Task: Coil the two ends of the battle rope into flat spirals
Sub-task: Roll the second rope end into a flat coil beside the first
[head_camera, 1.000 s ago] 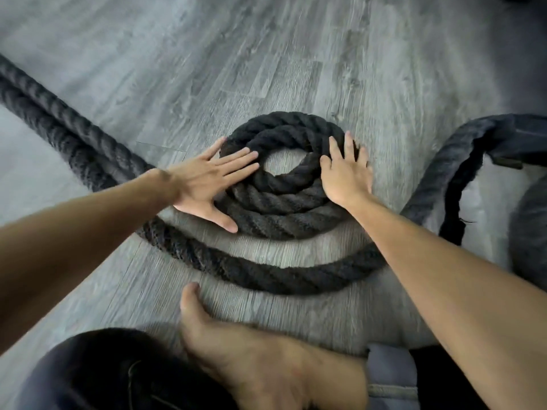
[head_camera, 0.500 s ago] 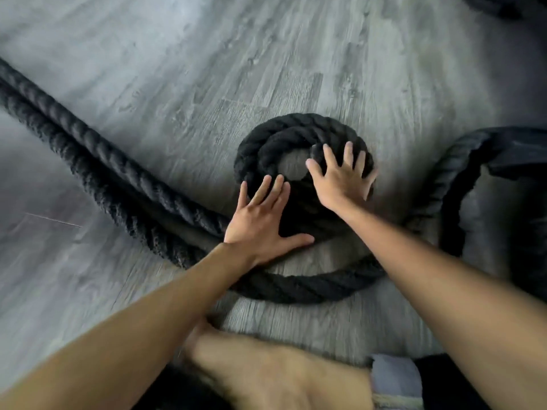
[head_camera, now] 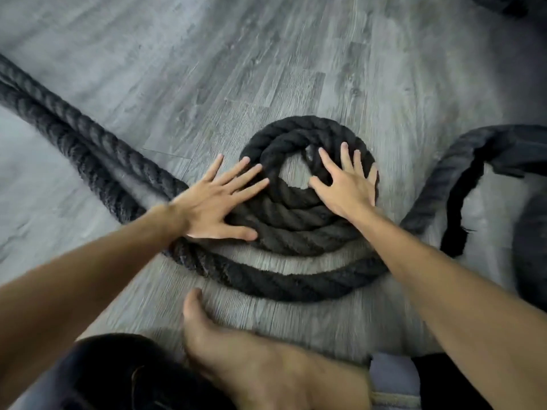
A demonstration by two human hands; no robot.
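Head view: thick black twisted battle rope (head_camera: 296, 235) partly wound into a flat spiral on the grey wood-plank floor (head_camera: 266, 54), mid-scene, both hands flat on it.
Left hand (head_camera: 211, 208) presses the spiral's left edge, fingers straight and fanned wide, thumb on a near turn; right hand (head_camera: 347, 189) rests on its right side, fingers straight and spread, tips by the open centre. One loose outer turn curves along the near side, floor showing between it and the spiral, toward a slack loop (head_camera: 438, 184) at right. Two straight rope runs (head_camera: 74, 137) lie side by side at left. Bare foot (head_camera: 236, 350) sits near, apart from the rope.
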